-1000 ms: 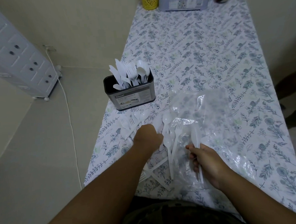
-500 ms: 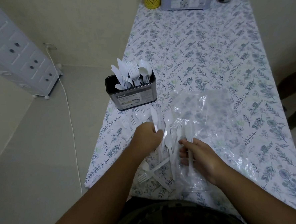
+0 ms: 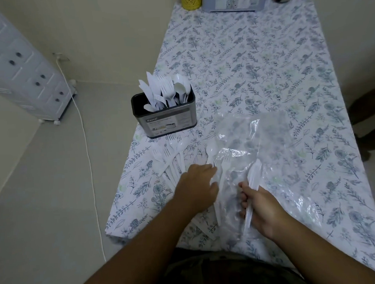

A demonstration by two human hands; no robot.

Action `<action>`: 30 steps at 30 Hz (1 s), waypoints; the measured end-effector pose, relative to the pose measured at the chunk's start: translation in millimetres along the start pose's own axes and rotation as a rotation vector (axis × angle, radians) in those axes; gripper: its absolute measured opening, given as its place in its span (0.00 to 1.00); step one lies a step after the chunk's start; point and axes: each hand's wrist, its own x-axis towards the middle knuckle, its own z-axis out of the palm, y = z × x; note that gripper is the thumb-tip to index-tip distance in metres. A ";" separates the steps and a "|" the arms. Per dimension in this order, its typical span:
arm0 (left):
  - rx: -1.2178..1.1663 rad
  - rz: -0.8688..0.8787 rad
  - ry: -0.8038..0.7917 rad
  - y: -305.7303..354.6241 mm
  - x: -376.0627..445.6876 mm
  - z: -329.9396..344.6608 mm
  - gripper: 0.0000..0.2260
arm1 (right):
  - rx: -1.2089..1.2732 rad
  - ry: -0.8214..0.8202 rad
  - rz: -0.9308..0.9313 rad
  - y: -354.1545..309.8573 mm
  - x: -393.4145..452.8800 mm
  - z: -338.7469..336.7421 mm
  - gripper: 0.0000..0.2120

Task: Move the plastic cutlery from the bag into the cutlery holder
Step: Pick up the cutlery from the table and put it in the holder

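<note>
I am gripping a small bundle of white plastic cutlery [image 3: 252,187] in my right hand [image 3: 260,205], fingers curled round the handles; half a second ago this hand was lying further left with a single piece, and now it is sitting back to the right over the clear bag [image 3: 254,142], so I judge that I am collecting pieces here before carrying them over. My left hand [image 3: 198,185] is reaching down onto the loose spoons and forks [image 3: 218,162] at the bag's mouth, fingers bent over them; whether it is actually pinching one, I cannot tell. Just beyond it, more forks [image 3: 170,156] are lying fanned on the floral tablecloth [image 3: 265,60]. Further off, the dark cutlery holder [image 3: 165,117] is standing upright near the table's left edge, already bristling with knives, forks and spoons. Plenty is still waiting outside it.
</note>
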 end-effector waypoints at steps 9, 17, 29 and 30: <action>0.039 -0.149 0.182 -31.1 4.8 2.0 0.17 | 0.097 0.011 0.094 3.7 4.6 -15.9 0.04; 0.106 -0.164 0.173 -17.9 27.0 3.4 0.17 | 0.025 0.012 0.059 1.9 4.2 -11.7 0.09; -0.362 -0.338 0.428 -61.1 -61.2 -5.5 0.07 | -0.161 -0.152 -0.073 -12.7 -5.0 7.8 0.10; -0.384 -0.396 0.402 -65.2 -75.3 -3.4 0.07 | -0.148 -0.154 -0.046 -14.6 -4.2 14.4 0.09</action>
